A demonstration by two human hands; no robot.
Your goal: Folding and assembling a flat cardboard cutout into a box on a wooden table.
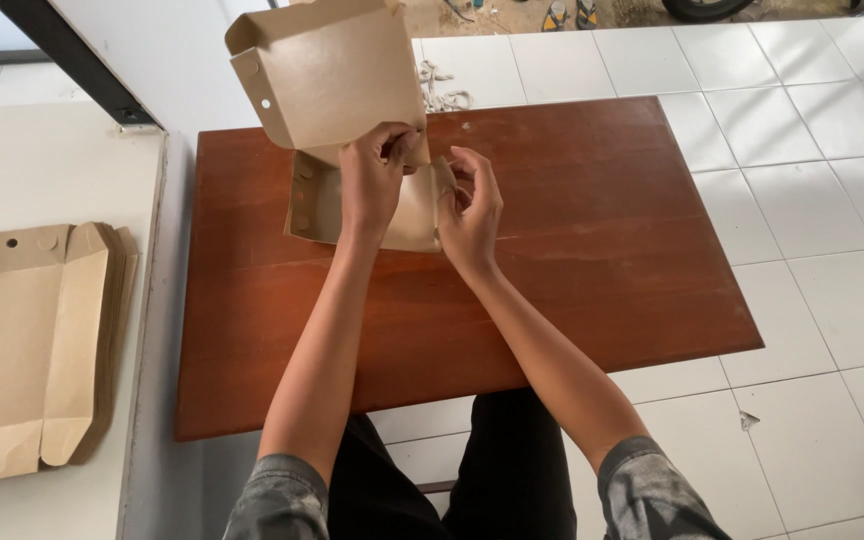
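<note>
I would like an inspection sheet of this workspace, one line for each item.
Surface: reddish-brown wooden table, bare around the box.
Job's things: brown cardboard box, half folded, lid upright; stack of flat box blanks on the pale surface at left.
Clutter: small whitish scraps on the floor beyond the table.
Hands: left hand and right hand both pinch the box's right side flap.
Cables: nothing seen.
Surroundings: white tiled floor; sandals at the top edge.

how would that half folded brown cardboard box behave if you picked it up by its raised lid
Probably light: the cardboard box is thin sheet. Its lid stands up alone, so fairly stiff, though likely to flex at the creases. With both hands at its right corner, it may spring open there if released.
</note>
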